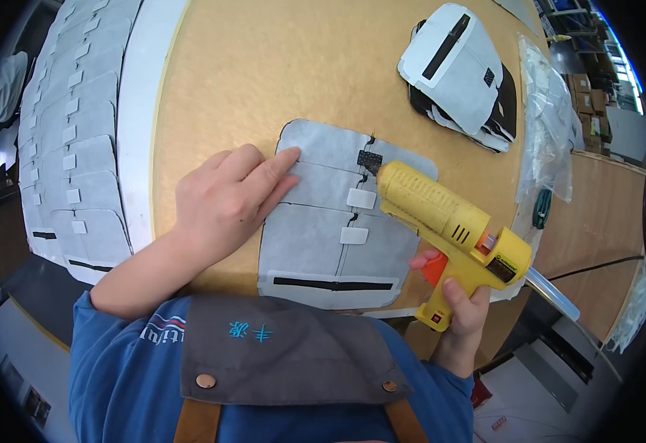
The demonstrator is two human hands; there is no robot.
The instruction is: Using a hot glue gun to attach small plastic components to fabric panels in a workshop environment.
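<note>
My right hand (461, 310) grips a yellow hot glue gun (439, 210) by its handle, a finger at the orange trigger. A clear glue stick (552, 293) sticks out of its rear. The nozzle meets a small black dotted patch (370, 160) on grey-white fabric panels (312, 238) that lie overlapped before me. Two white squares (361, 198) sit below the patch, and a black strip runs across the panels' near end. My left hand (229, 199) rests on the panels' left edge, index finger extended, holding nothing.
Rows of overlapping similar panels (93, 183) lie on a white board (140, 111) at the left. A pile of panels (450, 66) stands at the back right of the tan table (278, 61). Clear plastic bags (547, 122) and a coiled green cord (542, 209) are at the right edge.
</note>
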